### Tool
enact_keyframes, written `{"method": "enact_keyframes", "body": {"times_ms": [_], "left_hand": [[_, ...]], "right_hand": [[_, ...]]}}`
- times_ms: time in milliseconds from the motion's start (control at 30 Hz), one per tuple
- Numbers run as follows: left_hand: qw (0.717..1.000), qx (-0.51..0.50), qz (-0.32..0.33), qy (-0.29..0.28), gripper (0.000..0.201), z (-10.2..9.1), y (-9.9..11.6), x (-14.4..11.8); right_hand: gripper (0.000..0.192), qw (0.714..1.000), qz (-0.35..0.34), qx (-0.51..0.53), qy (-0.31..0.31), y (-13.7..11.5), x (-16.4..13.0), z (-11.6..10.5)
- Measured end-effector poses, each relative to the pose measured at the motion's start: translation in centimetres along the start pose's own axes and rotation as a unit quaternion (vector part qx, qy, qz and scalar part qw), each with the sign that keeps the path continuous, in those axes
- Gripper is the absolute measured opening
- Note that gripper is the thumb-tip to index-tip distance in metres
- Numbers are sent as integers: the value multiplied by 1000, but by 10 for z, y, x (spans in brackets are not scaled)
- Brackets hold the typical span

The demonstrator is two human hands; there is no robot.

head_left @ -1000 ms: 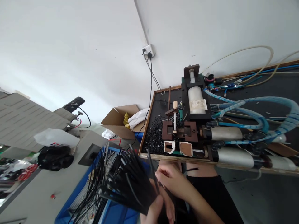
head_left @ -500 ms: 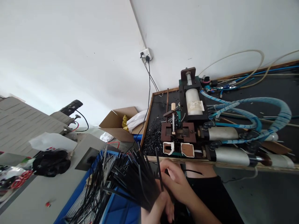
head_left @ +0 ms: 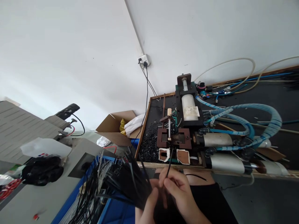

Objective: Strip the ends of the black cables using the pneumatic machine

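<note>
White walls meet in a corner behind our bench, and nearest to us, low in the view, our left hand point(head_left: 149, 203) is wrapped tight around a thick bundle of black cable ties point(head_left: 127, 183); they fan out up and to the left, thin, flat and glossy, some with small square heads showing at the tips. Beneath them lies a blue bin point(head_left: 109, 211) holding more loose ties. Just beside it, our right hand point(head_left: 178, 191) pinches a single black tie point(head_left: 169, 161) between thumb and fingertips, other fingers curled; the strip stands nearly upright, its tip reaching between two white-rimmed openings at the front of the brown fixture point(head_left: 174, 140). Beyond that we see the white cylinder point(head_left: 188, 107), blue hoses point(head_left: 245, 124), black pellets point(head_left: 150, 143), a cardboard box point(head_left: 116, 127), and the wall socket point(head_left: 143, 59).
</note>
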State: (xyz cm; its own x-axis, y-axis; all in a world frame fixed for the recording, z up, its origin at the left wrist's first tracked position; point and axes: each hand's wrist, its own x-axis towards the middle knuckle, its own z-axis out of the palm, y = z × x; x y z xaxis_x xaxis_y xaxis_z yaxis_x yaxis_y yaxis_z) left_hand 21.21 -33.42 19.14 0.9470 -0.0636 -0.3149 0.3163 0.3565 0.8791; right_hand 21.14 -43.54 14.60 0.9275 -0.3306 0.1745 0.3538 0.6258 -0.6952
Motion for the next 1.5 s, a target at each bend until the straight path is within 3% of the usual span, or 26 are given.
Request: {"method": "enact_keyframes", "body": {"times_ms": [133, 367, 533, 700, 1167, 1500], "left_hand": [[997, -62, 14, -35, 34, 6, 7, 7], [991, -46, 85, -91, 32, -4, 3, 8], [984, -37, 91, -146, 31, -7, 1, 9], [979, -31, 82, -187, 31, -11, 1, 11], [978, -11, 96, -185, 30, -9, -1, 10], [981, 2, 103, -166, 32, -15, -4, 12]], "right_hand": [[36, 992, 53, 100, 64, 3, 3, 1], [26, 960, 62, 265, 64, 5, 7, 3], [25, 955, 59, 267, 111, 3, 6, 4], [27, 957, 88, 252, 114, 2, 7, 5], [28, 935, 130, 329, 19, -3, 11, -1], [27, 936, 129, 327, 13, -2, 13, -1]]}}
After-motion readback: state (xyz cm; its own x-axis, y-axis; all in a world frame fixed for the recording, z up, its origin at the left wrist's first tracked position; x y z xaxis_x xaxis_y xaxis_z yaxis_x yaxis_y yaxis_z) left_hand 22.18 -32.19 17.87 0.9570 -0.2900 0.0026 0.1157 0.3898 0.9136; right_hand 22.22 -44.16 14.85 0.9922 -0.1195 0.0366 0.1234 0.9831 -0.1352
